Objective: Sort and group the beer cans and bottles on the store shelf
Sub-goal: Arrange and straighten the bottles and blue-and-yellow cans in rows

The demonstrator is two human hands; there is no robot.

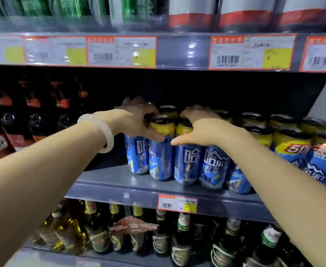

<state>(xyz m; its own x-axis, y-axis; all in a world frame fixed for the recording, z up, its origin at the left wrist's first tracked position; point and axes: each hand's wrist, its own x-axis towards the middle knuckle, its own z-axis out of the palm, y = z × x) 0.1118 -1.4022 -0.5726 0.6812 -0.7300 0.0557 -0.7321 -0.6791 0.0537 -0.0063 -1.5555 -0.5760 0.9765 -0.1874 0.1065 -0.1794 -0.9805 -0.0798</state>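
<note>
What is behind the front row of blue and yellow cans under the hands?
Behind the front cans, more can tops of the same yellow show. The left hand and right hand cover several tops, and the shelf's dark back hides how far the rows run.

On the middle shelf (119,182) a group of cans (179,162) stands near its front edge, with more cans (293,151) to the right. The left hand (137,120) and right hand (200,128) rest on the group's tops, side by side. Bottles (10,122) stand far left on that shelf; other bottles (181,241) fill the shelf below, and cans (193,14) the shelf above.
</note>
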